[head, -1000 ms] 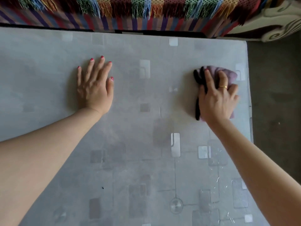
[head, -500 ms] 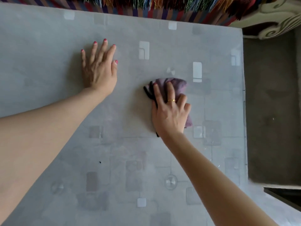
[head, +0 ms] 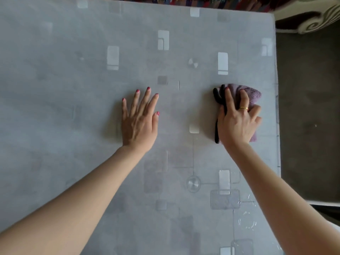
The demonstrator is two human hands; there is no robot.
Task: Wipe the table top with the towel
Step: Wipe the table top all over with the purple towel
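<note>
Desk point(head: 77, 107): grey patterned top with pale squares and rectangles, filling most of the frame; I see its right edge running down the right side of the frame.

Floor point(head: 309, 116): dark grey strip along the right of the frame, beyond the desk edge.

Fringed cloth point(head: 211, 1): multicoloured stripes along the top edge of the frame, behind the desk.

Left hand point(head: 139, 120): centre of the frame, laid flat on the desk, palm down, fingers straight and slightly fanned, holding nothing; red-painted nails.

Right hand point(head: 238, 118): right of centre, near the desk's right edge, pressing down on the towel with fingers curled over it; I note a gold ring point(head: 244, 108) on one finger.

Towel point(head: 253, 94): bunched purple cloth with a black edge, on the desk under the right hand, showing past the fingertips and at the hand's left side.
</note>
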